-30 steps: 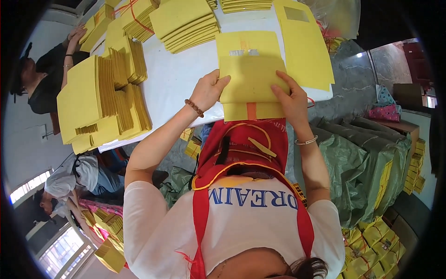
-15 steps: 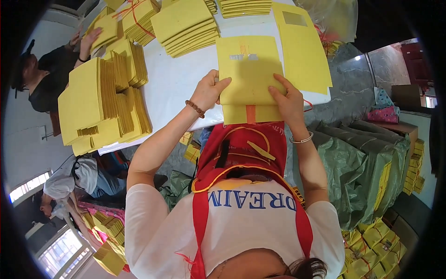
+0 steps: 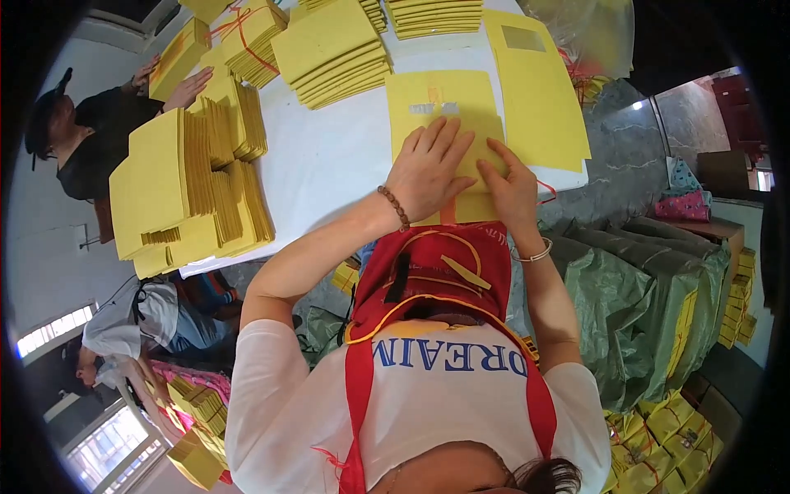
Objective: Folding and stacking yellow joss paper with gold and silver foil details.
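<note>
- Nearest the camera: the person's white shirt and red apron [image 3: 428, 272], forearms reaching up from the lower edge to the table [image 3: 329, 156].
- Left hand [image 3: 429, 169]: flat, palm down, fingers spread a little, pressing on the near half of a yellow envelope [image 3: 448, 103]. A bead bracelet [image 3: 393, 206] sits at that wrist.
- Right hand [image 3: 512, 185]: just beside the left, fingertips close to it, resting on the envelope's lower right part; fingers bent slightly, not pinching anything that can be seen. A thin bangle [image 3: 533, 255] is on that wrist.
- The envelope lies flat at the table's near edge, its bottom end hidden under both hands, an orange strip showing below them.
- Against a second ago: both hands have slid up the envelope and drawn closer together; the envelope itself has kept its place.
- To the right, touching the table edge: a second large yellow sheet [image 3: 535, 90].
- Farther off: stacks of yellow envelopes [image 3: 333, 49] at the top, more upright stacks [image 3: 189, 181] at left.
- Far left: another person's hands [image 3: 185, 86] on a bundle.
</note>
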